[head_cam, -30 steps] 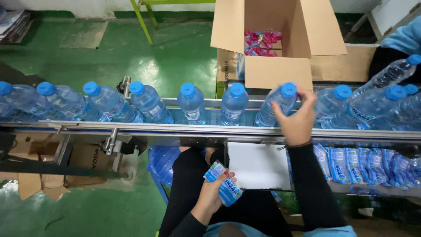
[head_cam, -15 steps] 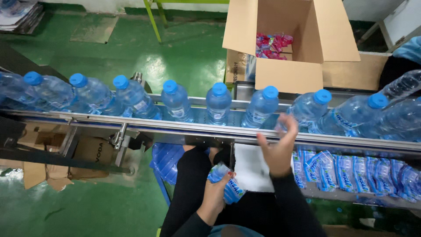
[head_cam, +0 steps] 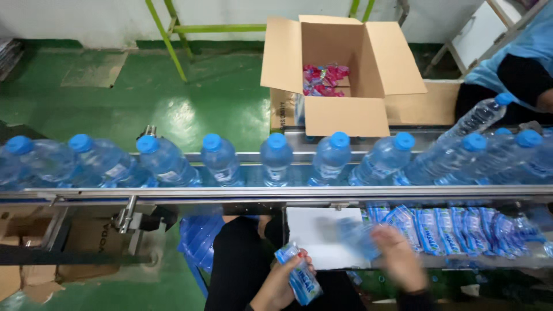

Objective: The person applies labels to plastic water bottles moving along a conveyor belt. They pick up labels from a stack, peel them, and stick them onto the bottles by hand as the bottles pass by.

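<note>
Holding a small stack of blue labels, the left hand sits low over the person's lap, fingers wrapped around the stack's lower end, stack tilted up and left. Right hand is blurred, hovering over the left end of a row of blue labels laid on a shelf below the conveyor; a blurred blue piece shows just left of it, but cannot tell whether the fingers grip it or are loose. White sheet lies on the same shelf, between the two hands and just left of the label row.

Conveyor rail runs across the view above both hands. Clear water bottles with blue caps stand in a line on the belt, upright in the middle, crowded and leaning at the right end. Open cardboard box sits beyond the belt, pink packets inside at the bottom. Another person in a blue garment is at the upper right, holding one tilted bottle. Green floor beyond. Flat cardboard lies lower left under the conveyor frame.
</note>
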